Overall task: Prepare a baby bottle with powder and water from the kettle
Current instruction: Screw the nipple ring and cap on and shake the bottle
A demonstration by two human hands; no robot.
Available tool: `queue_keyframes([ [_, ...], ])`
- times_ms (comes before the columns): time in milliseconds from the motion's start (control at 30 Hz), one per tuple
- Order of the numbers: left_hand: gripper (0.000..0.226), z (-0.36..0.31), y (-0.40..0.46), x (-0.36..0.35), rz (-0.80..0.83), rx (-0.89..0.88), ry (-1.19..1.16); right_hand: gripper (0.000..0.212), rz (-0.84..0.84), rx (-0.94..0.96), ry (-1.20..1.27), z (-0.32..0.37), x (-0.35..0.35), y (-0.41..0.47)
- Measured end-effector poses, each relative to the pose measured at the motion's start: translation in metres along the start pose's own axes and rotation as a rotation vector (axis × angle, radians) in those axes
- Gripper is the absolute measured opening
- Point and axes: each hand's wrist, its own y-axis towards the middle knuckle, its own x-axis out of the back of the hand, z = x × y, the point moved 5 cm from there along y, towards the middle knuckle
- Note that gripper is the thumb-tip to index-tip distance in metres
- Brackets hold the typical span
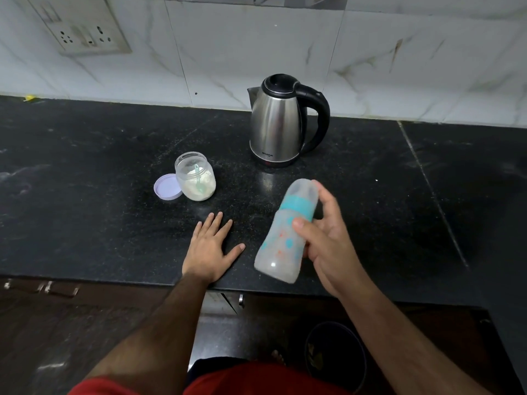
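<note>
A wall socket [85,29] is seen at the upper left, set in the pale marbled wall tiles [256,52] behind the black stone tabletop [85,166]. On the tabletop, left of centre, a lilac lid [168,186] is laid flat with its inner side up, touching the side of an open clear jar [195,176]. The jar is stood upright and is partly filled with pale powder [191,189], and a small green scoop [199,181] is seen inside it, its handle leaning up toward the rim.

Nearer the front edge, the left hand [212,249] is laid flat on the tabletop, palm down, fingers spread wide and nothing gripped.

Behind and to the right of the jar, well apart from it, a steel kettle [278,124] is stood upright near the wall, its black lid closed, its spout turned left and its black handle turned right.

In front of the kettle, a baby bottle [285,232] is held above the tabletop by the right hand [328,238]. The bottle is tilted, its capped top pointing away toward the kettle and its base toward the person. A teal collar is seen below the clear cap, and teal and orange marks on the frosted body. The thumb is pressed on the near side and the fingers are wrapped round the far side. The bottle is slightly blurred, so its contents cannot be told.
</note>
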Motion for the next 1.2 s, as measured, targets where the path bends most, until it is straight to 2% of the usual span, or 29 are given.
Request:
queue_keyframes([
  [67,0.085,0.000,0.000,0.000,-0.002,0.000,0.005,0.069,0.015,0.014,-0.008,0.004,-0.001,0.001],
  [233,0.083,0.000,0.000,-0.001,-0.006,0.001,0.017,0.065,-0.171,0.090,0.159,0.017,0.011,0.010],
  [433,0.085,0.000,0.000,-0.001,0.005,0.004,0.010,0.071,0.054,-0.010,-0.029,0.002,-0.002,-0.003],
  [567,0.085,-0.001,0.000,0.000,0.008,0.005,0.018,0.067,-0.118,0.092,0.093,0.013,0.012,0.009],
  [633,0.084,-0.001,0.000,0.000,0.006,0.005,0.019,0.068,-0.149,0.099,0.111,0.013,0.015,0.010],
  [800,0.085,0.000,0.000,0.000,0.012,0.005,0.021,0.076,0.060,0.002,-0.025,0.003,0.003,0.001],
  [1000,0.083,0.000,0.000,0.000,0.003,0.002,0.021,0.071,-0.172,0.108,0.102,0.017,0.019,0.010],
  [1133,0.086,0.000,0.000,0.000,0.016,0.004,0.019,0.073,0.008,0.024,-0.016,0.006,0.006,0.001],
  [1200,0.086,0.000,0.000,0.000,0.014,0.004,0.019,0.071,0.028,0.038,-0.025,0.010,0.005,0.001],
])
